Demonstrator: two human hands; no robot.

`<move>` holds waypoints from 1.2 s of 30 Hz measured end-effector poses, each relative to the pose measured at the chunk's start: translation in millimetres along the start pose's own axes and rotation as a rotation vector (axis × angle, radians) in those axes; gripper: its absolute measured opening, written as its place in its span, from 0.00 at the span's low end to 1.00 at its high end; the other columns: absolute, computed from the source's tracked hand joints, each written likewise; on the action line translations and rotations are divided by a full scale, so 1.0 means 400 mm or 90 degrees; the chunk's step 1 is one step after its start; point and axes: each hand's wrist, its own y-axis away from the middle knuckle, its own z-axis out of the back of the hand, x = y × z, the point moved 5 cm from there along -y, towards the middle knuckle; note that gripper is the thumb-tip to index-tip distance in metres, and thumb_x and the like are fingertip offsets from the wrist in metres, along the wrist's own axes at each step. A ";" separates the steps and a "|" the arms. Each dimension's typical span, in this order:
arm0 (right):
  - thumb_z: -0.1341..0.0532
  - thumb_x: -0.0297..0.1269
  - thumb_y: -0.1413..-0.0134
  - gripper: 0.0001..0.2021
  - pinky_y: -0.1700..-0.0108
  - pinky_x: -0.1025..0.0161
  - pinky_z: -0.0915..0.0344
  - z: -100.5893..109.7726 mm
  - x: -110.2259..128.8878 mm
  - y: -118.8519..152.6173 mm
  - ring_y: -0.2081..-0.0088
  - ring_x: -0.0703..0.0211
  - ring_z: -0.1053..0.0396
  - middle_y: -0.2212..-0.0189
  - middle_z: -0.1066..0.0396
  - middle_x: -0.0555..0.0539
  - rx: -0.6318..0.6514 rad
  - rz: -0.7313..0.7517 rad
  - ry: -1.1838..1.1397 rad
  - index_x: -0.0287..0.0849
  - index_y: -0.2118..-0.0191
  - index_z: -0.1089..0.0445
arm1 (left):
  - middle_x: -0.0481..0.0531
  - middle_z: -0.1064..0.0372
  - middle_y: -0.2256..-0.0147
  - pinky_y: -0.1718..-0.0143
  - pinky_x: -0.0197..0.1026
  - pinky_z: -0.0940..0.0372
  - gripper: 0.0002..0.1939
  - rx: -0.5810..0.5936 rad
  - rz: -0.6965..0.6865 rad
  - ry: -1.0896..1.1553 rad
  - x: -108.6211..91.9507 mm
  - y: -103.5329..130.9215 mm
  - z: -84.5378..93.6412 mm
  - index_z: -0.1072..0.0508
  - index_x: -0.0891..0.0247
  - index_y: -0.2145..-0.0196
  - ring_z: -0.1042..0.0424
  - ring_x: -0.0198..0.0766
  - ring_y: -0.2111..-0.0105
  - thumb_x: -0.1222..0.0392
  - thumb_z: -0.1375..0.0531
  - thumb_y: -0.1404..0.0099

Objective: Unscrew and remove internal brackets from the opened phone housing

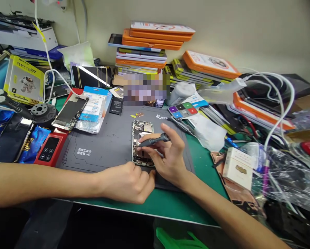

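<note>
An opened phone (pixel 142 127) lies on the dark grey work mat (pixel 103 148), its inner boards and parts exposed. Between the thumb and fingers of my right hand (pixel 171 162) is a dark screwdriver (pixel 155 140), its working end low over the phone's inside; whether the tip touches cannot be made out. My left hand (pixel 130 181) is closed at the phone's lower edge, the curled fingers hiding whatever may be in them. Small yellow and copper-coloured pieces (pixel 137 115) sit on the mat above the phone. Farther back lies a black phone battery (pixel 116 105).
Left of the mat are a detached phone screen (pixel 69 112), a red device with buttons (pixel 48 150) and a yellow battery box (pixel 24 80). Orange boxes (pixel 155 38) are stacked at the wall. Rightward lie a coloured-square tray (pixel 183 110), a white cigarette box (pixel 238 167) and cables.
</note>
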 end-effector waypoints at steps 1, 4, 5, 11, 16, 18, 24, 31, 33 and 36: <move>0.43 0.22 0.33 0.36 0.59 0.56 0.17 -0.002 -0.001 0.000 0.59 0.58 0.23 0.54 0.29 0.45 0.006 -0.002 0.003 0.60 0.28 0.56 | 0.51 0.33 0.75 0.81 0.40 0.41 0.18 -0.001 0.001 0.000 0.000 0.000 -0.001 0.23 0.77 0.52 0.34 0.35 0.79 0.57 0.45 0.25; 0.44 0.22 0.33 0.36 0.60 0.56 0.18 -0.006 -0.007 0.001 0.62 0.59 0.24 0.54 0.29 0.46 0.021 -0.021 0.002 0.60 0.29 0.56 | 0.51 0.33 0.75 0.81 0.40 0.41 0.18 -0.006 0.004 0.004 0.001 0.001 -0.005 0.23 0.77 0.52 0.33 0.35 0.79 0.57 0.45 0.25; 0.43 0.22 0.33 0.36 0.61 0.57 0.18 -0.007 -0.009 0.001 0.63 0.61 0.24 0.54 0.29 0.46 0.026 -0.028 -0.002 0.60 0.29 0.56 | 0.51 0.33 0.75 0.81 0.40 0.41 0.18 -0.007 0.004 0.006 0.002 0.001 -0.005 0.23 0.77 0.52 0.33 0.36 0.79 0.57 0.44 0.25; 0.45 0.22 0.33 0.35 0.61 0.59 0.20 -0.008 -0.004 -0.005 0.64 0.63 0.25 0.55 0.30 0.49 0.038 -0.042 -0.006 0.61 0.30 0.55 | 0.51 0.32 0.75 0.81 0.41 0.41 0.18 -0.006 0.002 0.012 0.002 -0.001 -0.003 0.23 0.77 0.53 0.33 0.36 0.78 0.57 0.45 0.25; 0.43 0.23 0.32 0.33 0.59 0.60 0.20 -0.007 -0.006 -0.006 0.62 0.63 0.25 0.54 0.31 0.48 0.034 -0.056 0.005 0.60 0.31 0.52 | 0.51 0.33 0.75 0.81 0.41 0.41 0.17 -0.009 0.005 0.009 0.001 0.001 -0.004 0.23 0.76 0.53 0.33 0.36 0.79 0.58 0.44 0.26; 0.40 0.25 0.34 0.32 0.57 0.59 0.20 -0.002 -0.010 -0.006 0.60 0.61 0.24 0.53 0.31 0.48 0.020 -0.056 0.037 0.59 0.32 0.50 | 0.50 0.33 0.75 0.81 0.41 0.41 0.17 -0.012 0.008 0.007 0.001 0.002 -0.006 0.23 0.77 0.52 0.33 0.36 0.79 0.58 0.44 0.27; 0.41 0.28 0.32 0.32 0.56 0.57 0.20 -0.001 -0.016 -0.001 0.59 0.59 0.22 0.48 0.28 0.45 0.042 -0.060 0.094 0.58 0.30 0.51 | 0.50 0.33 0.75 0.81 0.41 0.40 0.16 -0.007 0.007 0.003 0.001 0.003 -0.008 0.24 0.76 0.52 0.32 0.37 0.79 0.60 0.44 0.27; 0.39 0.30 0.33 0.32 0.54 0.57 0.20 -0.007 -0.011 -0.003 0.58 0.59 0.22 0.43 0.30 0.45 0.042 -0.024 0.105 0.58 0.30 0.50 | 0.50 0.32 0.75 0.79 0.41 0.40 0.15 -0.012 0.013 0.002 0.007 0.005 -0.011 0.26 0.77 0.52 0.30 0.38 0.78 0.60 0.45 0.27; 0.37 0.32 0.34 0.32 0.56 0.58 0.20 -0.005 -0.014 -0.009 0.59 0.60 0.22 0.43 0.30 0.45 0.032 -0.032 0.105 0.58 0.31 0.49 | 0.50 0.32 0.75 0.79 0.42 0.39 0.15 -0.014 0.017 0.004 0.007 0.004 -0.010 0.26 0.77 0.52 0.29 0.38 0.77 0.60 0.45 0.27; 0.38 0.33 0.34 0.31 0.57 0.59 0.21 -0.005 -0.014 -0.015 0.61 0.61 0.23 0.44 0.29 0.44 0.034 -0.035 0.099 0.56 0.31 0.48 | 0.51 0.30 0.74 0.79 0.43 0.39 0.15 0.028 0.016 0.006 0.003 -0.003 -0.001 0.28 0.76 0.51 0.29 0.40 0.77 0.62 0.43 0.29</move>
